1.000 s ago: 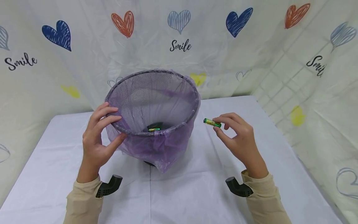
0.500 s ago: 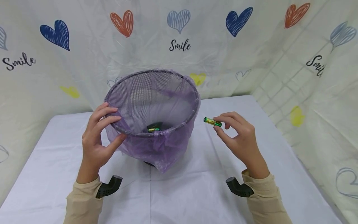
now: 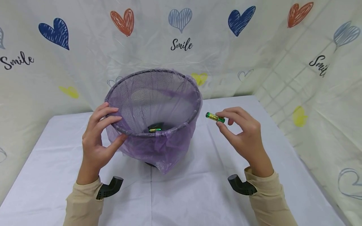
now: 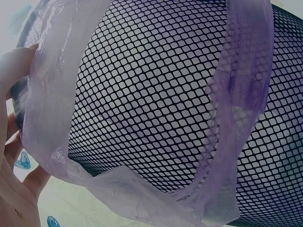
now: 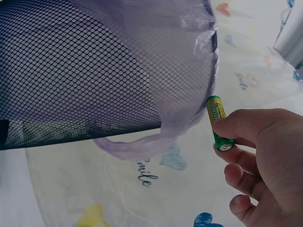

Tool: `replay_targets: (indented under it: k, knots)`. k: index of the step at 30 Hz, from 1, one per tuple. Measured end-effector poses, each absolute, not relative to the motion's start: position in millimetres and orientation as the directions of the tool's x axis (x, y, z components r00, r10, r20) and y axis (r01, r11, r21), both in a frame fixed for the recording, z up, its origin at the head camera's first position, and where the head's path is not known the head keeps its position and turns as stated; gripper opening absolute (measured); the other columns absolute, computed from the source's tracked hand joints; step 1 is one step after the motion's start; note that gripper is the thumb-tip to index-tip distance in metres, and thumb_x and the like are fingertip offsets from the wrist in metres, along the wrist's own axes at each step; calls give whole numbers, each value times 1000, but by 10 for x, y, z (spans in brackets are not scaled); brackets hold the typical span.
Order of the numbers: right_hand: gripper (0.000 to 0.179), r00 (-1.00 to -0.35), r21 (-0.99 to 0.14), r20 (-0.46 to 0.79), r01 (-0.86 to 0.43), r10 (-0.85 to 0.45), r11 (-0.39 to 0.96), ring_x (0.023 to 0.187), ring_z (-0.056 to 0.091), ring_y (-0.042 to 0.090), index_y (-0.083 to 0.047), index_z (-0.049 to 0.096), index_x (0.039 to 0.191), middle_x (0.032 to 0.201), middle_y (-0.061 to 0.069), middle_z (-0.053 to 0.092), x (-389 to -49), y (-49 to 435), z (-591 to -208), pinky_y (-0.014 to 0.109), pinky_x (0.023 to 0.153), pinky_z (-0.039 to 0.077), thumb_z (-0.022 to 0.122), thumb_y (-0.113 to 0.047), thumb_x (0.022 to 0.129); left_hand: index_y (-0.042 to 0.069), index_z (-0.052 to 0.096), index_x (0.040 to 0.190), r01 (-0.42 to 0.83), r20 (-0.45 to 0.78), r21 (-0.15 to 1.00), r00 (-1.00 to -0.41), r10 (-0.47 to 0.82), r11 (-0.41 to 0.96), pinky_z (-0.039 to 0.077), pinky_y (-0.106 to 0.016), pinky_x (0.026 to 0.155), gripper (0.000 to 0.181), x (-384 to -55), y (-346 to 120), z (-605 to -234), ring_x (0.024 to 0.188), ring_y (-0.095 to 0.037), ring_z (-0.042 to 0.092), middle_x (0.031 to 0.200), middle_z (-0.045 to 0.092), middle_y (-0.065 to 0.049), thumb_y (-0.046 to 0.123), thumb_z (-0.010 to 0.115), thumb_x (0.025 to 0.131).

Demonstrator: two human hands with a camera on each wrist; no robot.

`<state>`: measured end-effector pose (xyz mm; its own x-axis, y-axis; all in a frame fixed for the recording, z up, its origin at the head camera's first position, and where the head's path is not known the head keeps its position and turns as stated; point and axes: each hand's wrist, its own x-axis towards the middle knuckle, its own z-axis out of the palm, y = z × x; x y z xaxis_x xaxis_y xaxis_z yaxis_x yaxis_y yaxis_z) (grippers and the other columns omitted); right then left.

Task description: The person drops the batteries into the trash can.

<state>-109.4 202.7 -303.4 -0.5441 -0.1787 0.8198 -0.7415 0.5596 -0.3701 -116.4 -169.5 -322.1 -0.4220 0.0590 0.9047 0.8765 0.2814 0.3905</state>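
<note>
A black mesh wastebasket (image 3: pixel 133 94) lined with a thin purple plastic bag (image 3: pixel 175 147) stands on the table, its mouth tipped toward me. My left hand (image 3: pixel 99 141) grips the basket's left rim, fingers over the edge and thumb outside below it. To the right of the basket, my right hand (image 3: pixel 243 135) pinches a green and gold battery (image 3: pixel 215 117) between thumb and fingers, held up in the air. The right wrist view shows the battery (image 5: pixel 218 124) with its flat end toward the camera. Another green and gold battery (image 3: pixel 155 130) lies inside at the basket's bottom.
A white cloth covers the table (image 3: pixel 192 194). Behind it hangs a pale curtain (image 3: pixel 215 62) printed with hearts and "Smile". A black wrist-camera mount (image 3: pixel 110 188) sits on the left sleeve, a similar mount (image 3: pixel 241 185) on the right one.
My right hand has risen slightly with the battery in its pinch. My left hand keeps its hold on the rim, and the basket stays in place.
</note>
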Motion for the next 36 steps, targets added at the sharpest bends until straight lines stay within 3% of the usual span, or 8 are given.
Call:
replay_targets:
  k: [36]
  knots:
    - [20,-513,-372,835,-794,-199,481,74,48,12,-4,74,99,92,9,68,-1180,1674,-2704,17,65,38,73,0,80,-12,63,98,878,906,383,-418,69,288,35,-44,117,49,-1160,-1698,-3206,131,-37,46,118,61,-22,34,73,86]
